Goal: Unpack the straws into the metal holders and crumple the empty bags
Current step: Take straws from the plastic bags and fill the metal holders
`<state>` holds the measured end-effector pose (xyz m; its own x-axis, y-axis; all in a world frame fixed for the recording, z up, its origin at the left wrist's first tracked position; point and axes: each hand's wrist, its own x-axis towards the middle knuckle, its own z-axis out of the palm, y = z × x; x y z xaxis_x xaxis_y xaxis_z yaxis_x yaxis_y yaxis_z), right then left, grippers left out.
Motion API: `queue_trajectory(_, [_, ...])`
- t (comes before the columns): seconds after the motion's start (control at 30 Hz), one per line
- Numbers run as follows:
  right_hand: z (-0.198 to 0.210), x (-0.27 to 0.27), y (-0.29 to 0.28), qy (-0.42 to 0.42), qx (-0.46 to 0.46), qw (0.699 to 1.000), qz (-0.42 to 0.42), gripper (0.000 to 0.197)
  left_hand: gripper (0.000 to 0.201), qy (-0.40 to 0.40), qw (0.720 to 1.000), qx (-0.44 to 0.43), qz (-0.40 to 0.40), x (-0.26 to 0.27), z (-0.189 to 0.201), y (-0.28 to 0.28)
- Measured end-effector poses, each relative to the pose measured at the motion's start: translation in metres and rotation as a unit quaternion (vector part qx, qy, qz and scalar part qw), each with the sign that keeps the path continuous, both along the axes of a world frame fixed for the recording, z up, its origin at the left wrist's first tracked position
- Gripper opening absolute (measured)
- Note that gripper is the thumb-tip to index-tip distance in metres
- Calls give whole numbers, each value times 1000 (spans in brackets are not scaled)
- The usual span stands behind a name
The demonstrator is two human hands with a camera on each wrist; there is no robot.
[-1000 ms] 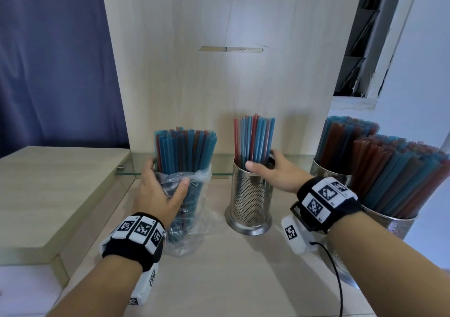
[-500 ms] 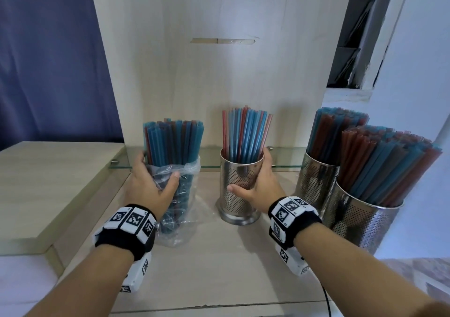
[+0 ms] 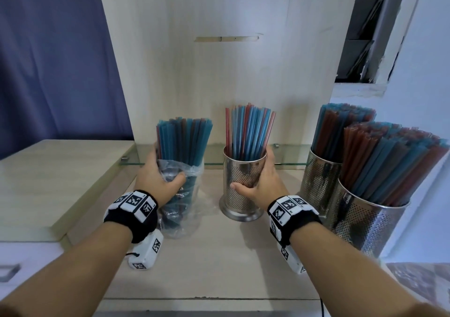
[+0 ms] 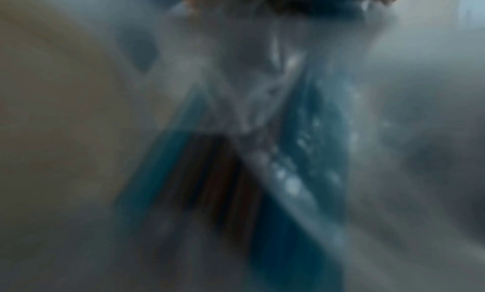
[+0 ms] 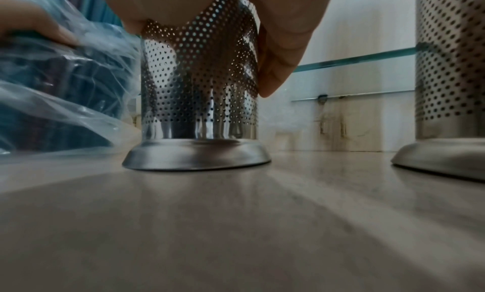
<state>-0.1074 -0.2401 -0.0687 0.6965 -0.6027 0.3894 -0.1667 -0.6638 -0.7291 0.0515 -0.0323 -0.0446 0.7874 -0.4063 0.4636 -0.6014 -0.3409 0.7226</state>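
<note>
A clear plastic bag (image 3: 181, 209) of blue and red straws (image 3: 185, 141) stands upright on the wooden counter, and my left hand (image 3: 158, 178) grips it around the middle. The left wrist view is a blur of the bag (image 4: 262, 89) and blue straws (image 4: 315, 151). My right hand (image 3: 258, 182) wraps around a perforated metal holder (image 3: 241, 190) part-filled with straws (image 3: 248, 131). Low in the right wrist view, that holder (image 5: 196, 89) stands flat on its base with the thumb and fingers (image 5: 278, 58) curled round it, the bag (image 5: 52, 89) at its left.
Two more metal holders (image 3: 319, 185) (image 3: 365, 224), packed with straws, stand close on the right; one of them (image 5: 446, 68) shows in the right wrist view. A glass shelf edge (image 3: 287, 163) runs along the back panel. A raised wooden block (image 3: 48, 170) lies left.
My right hand has settled lower around the middle holder, thumb now across its front. The left hand keeps its hold on the bag. The head view has shifted.
</note>
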Motion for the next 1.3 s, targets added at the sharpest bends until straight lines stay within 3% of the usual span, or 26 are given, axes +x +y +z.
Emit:
queue_trajectory(0.13, [0,-1,-2,3,-10,1000,9,134,76,44,998,-54,14,8,5,-14])
queue_trajectory(0.3, [-2,0,-6,7,-17,1000,17,135,101,38,980,-189,56,17,16,-39])
queue_trajectory(0.47, [-4,2,-7,7,-12,1000,15,131,105,23,997,-33,72,13,-11,-57])
queue_trajectory(0.57, [-6,3,-8,12,-8,1000,15,133,103,-1,996,9,84,14,-16,-61])
queue_trajectory(0.8, [-8,4,-10,14,-10,1000,13,135,107,-144,970,109,164,8,-15,-61])
queue_trajectory(0.93, [-9,3,-10,14,-12,1000,14,135,114,-58,988,95,106,15,-8,-63])
queue_trajectory(1.07, [-9,3,-11,14,-17,1000,17,135,121,-26,989,116,90,18,2,-61])
queue_trajectory(1.2, [-8,1,-11,19,-24,999,17,134,136,91,993,0,70,23,26,-58])
queue_trajectory(1.3, [-7,0,-11,19,-22,999,21,134,113,149,986,-45,57,30,43,-58])
